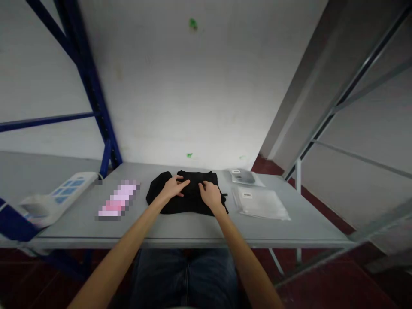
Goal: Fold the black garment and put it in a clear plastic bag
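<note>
While left hand (174, 187) and right hand (210, 194) press flat, released, on 1 black garment (189, 204) (folded), 2 plastic bags (260, 202) lie beside.

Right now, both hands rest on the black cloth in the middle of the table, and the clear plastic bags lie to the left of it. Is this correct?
Not quite. The left hand and the right hand do rest on the black cloth in the middle of the table, but the clear plastic bags lie to the right of it, not the left. The head view shows this.
</note>
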{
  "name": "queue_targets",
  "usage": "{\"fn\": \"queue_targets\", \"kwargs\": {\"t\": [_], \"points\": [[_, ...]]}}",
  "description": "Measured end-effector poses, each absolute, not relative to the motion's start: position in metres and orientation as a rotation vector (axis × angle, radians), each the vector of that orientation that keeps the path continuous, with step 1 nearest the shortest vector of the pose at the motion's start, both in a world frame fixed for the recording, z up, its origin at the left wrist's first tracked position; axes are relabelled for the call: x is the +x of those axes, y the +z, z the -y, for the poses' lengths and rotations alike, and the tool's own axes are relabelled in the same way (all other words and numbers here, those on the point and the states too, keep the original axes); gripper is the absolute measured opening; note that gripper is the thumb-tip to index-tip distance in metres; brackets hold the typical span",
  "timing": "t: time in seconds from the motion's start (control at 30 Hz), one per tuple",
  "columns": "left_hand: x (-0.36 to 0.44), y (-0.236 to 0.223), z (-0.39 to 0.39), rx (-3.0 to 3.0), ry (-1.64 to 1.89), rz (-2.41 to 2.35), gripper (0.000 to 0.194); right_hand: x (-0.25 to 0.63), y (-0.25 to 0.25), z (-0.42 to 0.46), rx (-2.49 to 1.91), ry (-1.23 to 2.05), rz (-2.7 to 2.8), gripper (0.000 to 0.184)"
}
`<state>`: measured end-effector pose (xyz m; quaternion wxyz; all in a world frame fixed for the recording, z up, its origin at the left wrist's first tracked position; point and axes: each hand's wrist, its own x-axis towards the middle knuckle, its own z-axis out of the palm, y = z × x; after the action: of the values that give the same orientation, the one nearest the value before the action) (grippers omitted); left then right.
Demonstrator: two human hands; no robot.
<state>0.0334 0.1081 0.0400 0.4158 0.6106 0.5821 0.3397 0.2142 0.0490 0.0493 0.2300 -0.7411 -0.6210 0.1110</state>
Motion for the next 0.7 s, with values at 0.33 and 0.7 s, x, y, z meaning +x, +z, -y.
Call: {"fn": "queue_targets", "kwargs": {"t": [0.33,0.7], "points": [[0.029,0.012,-0.072,2.149,0.952,-1.529,0.044,0.229,0.018,-0.019,-2.01,0.21,1.676,0.043],[0.025,0.009,-0.049,2.274,0.99,-1.49,0.044,0.253,0.033,0.008,-2.025,0.062,1.634,0.037]]}}
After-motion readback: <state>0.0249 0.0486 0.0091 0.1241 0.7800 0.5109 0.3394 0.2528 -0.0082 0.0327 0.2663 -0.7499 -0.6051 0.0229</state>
